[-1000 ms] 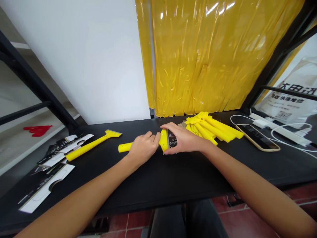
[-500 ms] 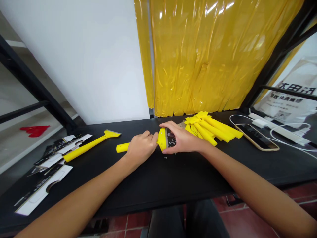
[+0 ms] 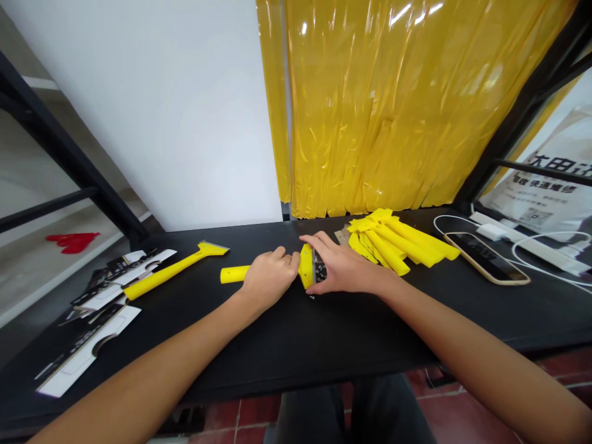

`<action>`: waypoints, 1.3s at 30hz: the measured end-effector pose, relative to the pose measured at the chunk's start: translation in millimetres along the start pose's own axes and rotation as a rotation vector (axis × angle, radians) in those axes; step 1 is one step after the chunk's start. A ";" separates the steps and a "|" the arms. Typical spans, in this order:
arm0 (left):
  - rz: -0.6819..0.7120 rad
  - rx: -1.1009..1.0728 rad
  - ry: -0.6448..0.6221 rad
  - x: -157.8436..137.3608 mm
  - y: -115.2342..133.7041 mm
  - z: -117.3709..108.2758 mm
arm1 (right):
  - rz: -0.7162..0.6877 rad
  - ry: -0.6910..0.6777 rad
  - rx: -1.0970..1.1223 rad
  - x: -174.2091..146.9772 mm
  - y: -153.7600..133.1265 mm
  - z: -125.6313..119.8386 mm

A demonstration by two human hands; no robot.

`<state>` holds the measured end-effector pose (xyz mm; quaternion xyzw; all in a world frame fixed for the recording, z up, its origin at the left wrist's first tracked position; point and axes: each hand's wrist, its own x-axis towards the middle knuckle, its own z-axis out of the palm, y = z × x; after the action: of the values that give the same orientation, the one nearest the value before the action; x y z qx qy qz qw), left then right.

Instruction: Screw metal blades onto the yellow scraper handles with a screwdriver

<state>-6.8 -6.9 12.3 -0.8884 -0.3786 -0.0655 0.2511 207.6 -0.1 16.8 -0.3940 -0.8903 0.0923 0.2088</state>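
Observation:
A yellow scraper (image 3: 234, 274) lies across the middle of the black table, its handle to the left and its wide head to the right. Wrapped round the handle near the head is my left hand (image 3: 271, 274), closed. My right hand (image 3: 345, 266) grips the head's blade end between thumb and fingers; part of the blade edge shows in the gap. Small screws lie under and beside this hand. A second yellow scraper (image 3: 173, 271), with a metal blade, rests to the left. Just right of my right hand is a pile of yellow scraper handles (image 3: 398, 240).
White and black card sleeves (image 3: 90, 351) lie on the table's left. At the right are a phone (image 3: 488, 259), white cables and a power strip (image 3: 531, 243). A yellow plastic curtain (image 3: 383, 123) and a white panel (image 3: 185, 123) stand behind, between black frame posts.
The whole view has shifted slightly, so things appear a little further right. Both hands keep the same hold on the scraper, with the right fingers slightly nearer its head.

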 end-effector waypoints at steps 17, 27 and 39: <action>0.026 0.022 0.041 -1.8 1.3 -0.4 | -0.014 -0.039 0.120 -3.4 0.2 -4.6; 0.021 0.005 0.045 -1.2 0.8 -1.0 | -0.007 -0.037 0.228 -0.9 8.1 -10.4; -0.005 -0.008 0.053 -0.7 -0.8 -3.5 | 0.029 -0.012 0.417 1.3 12.9 -11.3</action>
<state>-7.6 -8.6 15.4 -0.8866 -0.3736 -0.0911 0.2572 220.4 9.6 23.1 -0.3544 -0.8473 0.2800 0.2795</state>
